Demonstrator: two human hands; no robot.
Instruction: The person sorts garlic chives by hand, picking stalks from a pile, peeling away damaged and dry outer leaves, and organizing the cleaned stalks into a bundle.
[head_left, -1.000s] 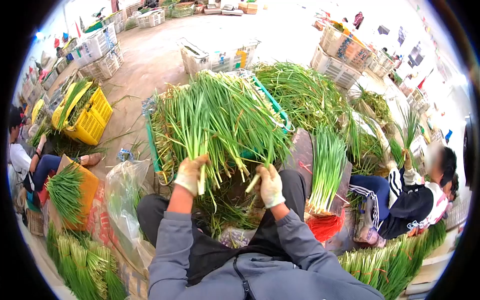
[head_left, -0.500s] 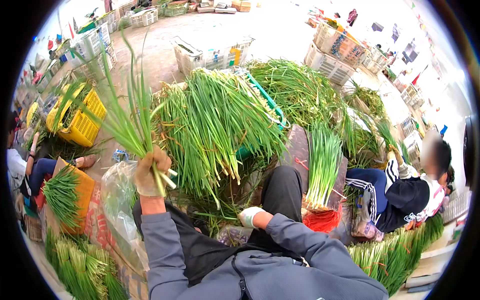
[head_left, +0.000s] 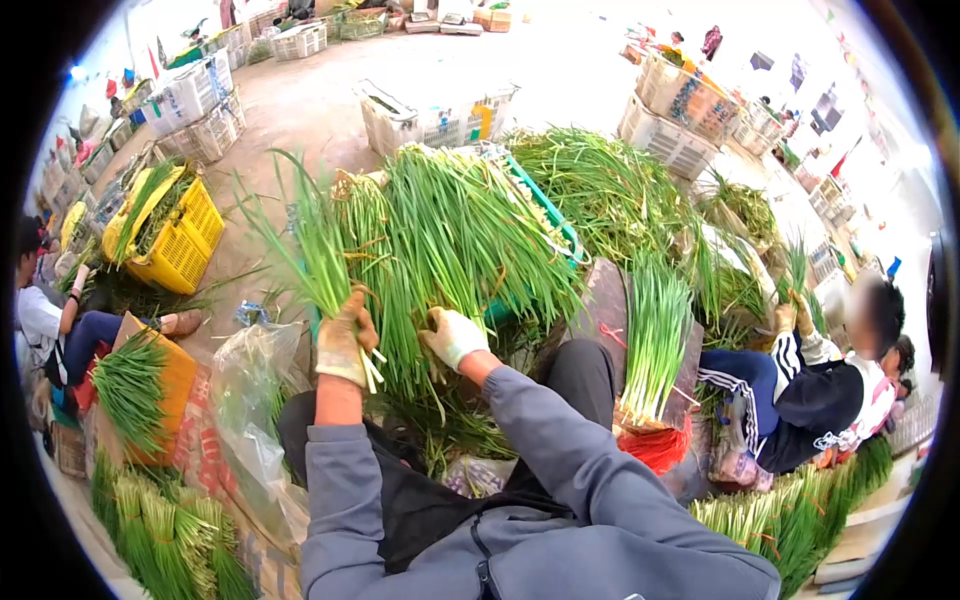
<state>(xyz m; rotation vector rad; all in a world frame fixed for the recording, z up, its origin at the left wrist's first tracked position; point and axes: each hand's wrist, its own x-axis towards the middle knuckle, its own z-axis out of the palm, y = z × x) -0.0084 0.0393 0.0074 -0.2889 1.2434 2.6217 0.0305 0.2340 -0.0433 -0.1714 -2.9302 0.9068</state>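
My left hand [head_left: 345,340], in a whitish, stained glove, is wrapped round the lower stems of a small bunch of green stalks [head_left: 318,255]; the leaves fan up and left. My right hand [head_left: 453,337], gloved too, is at the lower edge of the large heap of stalks [head_left: 450,225], its fingers curled against the stems; what they hold is too small to make out. The heap lies on a crate with a green rim [head_left: 545,205]. Right of my knee, a neat bundle [head_left: 655,345] rests on a dark board [head_left: 603,300].
Red ties [head_left: 655,450] lie below the bundle. A clear plastic bag [head_left: 255,400] is at my left. A yellow crate [head_left: 180,240] stands further left. Co-workers sit at the left [head_left: 45,315] and right [head_left: 820,400]. Tied bundles [head_left: 800,520] line the lower right.
Since half a second ago, my left hand has moved right and slightly down with its bunch. My right hand has risen from my lap to the heap's lower edge.
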